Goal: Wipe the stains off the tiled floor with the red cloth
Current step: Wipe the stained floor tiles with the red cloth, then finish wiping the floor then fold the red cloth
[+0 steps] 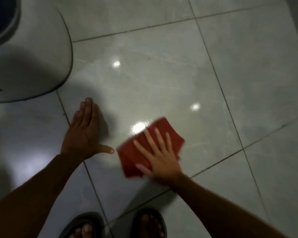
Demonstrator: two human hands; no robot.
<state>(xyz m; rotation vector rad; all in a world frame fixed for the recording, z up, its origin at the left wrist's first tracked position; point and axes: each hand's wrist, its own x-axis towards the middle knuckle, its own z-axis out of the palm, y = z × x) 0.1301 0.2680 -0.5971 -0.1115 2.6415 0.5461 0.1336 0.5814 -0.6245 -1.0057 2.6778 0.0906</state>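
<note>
A folded red cloth (170,133) lies flat on the glossy grey tiled floor (162,74), near the tile's lower edge. My right hand (159,156) presses down on the cloth with fingers spread; hand and cloth are motion-blurred. My left hand (85,132) rests flat on the floor to the cloth's left, fingers together, thumb pointing toward the cloth, holding nothing. Faint streaks and light reflections mark the tile beyond the cloth; I cannot make out distinct stains.
A large rounded white appliance or bin (29,54) stands on the floor at upper left, close beyond my left hand. My two feet in dark sandals (150,222) are at the bottom edge. Dark grout lines cross the floor.
</note>
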